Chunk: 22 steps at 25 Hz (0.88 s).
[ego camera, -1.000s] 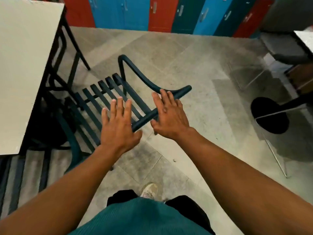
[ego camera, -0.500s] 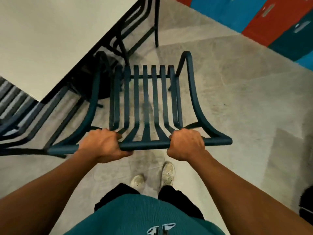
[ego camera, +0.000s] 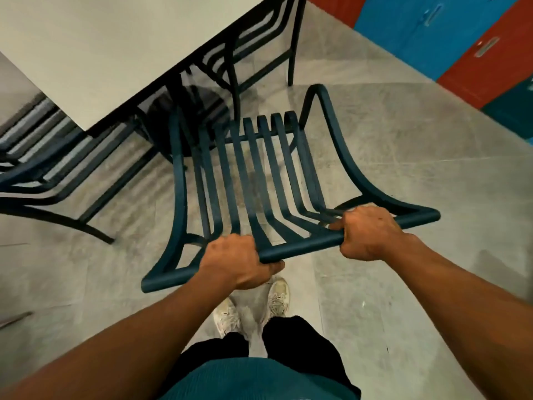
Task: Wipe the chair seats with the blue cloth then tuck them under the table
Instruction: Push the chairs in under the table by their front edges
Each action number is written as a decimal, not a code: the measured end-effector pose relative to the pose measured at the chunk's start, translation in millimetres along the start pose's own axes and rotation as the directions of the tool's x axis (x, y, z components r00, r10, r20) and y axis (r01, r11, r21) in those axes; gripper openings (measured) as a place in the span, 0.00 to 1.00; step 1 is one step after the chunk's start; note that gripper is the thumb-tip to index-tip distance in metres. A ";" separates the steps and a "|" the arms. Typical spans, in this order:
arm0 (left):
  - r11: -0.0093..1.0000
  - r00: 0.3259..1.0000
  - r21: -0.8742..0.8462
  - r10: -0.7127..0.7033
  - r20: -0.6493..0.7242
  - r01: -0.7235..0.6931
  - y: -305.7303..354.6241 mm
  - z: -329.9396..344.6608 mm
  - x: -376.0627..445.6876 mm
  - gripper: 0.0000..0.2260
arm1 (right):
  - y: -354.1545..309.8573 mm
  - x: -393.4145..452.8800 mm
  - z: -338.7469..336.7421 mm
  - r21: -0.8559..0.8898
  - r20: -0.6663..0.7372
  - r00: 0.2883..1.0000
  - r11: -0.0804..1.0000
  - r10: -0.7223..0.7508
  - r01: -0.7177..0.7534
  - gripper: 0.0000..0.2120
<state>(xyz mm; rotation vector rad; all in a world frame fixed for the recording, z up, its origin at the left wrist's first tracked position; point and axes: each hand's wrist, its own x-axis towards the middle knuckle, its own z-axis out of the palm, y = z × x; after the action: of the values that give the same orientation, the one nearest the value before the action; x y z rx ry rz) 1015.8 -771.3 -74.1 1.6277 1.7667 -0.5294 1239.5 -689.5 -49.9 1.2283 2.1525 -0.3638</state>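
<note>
Both hands clench the top rail of a dark teal slatted chair, left hand and right hand apart, its seat front beside the white table.

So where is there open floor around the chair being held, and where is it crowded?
Bare floor lies right of the chair, up to the lockers, and on the person's left. Crowded: under the table, where a round base and other chair frames sit. Left hand and right hand grip the top rail.

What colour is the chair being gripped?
Dark teal, slatted metal chair; it shows best in the head view, the only one.
</note>
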 end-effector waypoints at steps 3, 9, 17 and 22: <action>0.996 0.998 -0.068 -0.054 -0.036 0.051 17.8 13.9 -1.4 0.35 | 18.7 8.8 0.1 -0.065 0.015 0.998 0.996 -0.064 0.065 0.19; 0.966 0.972 -0.192 -0.200 -0.122 0.174 65.2 11.7 15.6 0.34 | 71.5 47.1 -24.8 -0.178 -0.015 0.979 0.964 -0.202 0.196 0.19; 0.911 0.912 -0.219 -0.385 -0.141 0.350 114.9 -10.4 41.0 0.34 | 124.0 88.0 -45.7 -0.211 -0.044 0.931 0.915 -0.362 0.345 0.14; 0.877 0.888 -0.288 -0.436 -0.145 0.383 147.0 -20.6 56.6 0.33 | 152.7 109.2 -61.5 -0.263 -0.044 0.913 0.887 -0.404 0.380 0.15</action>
<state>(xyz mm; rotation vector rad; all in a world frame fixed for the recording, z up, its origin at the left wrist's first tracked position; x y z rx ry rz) 1155.8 -696.4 -78.8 1.1631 2.2566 -0.3103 1304.9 -503.5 -62.5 0.6772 2.4453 -0.1916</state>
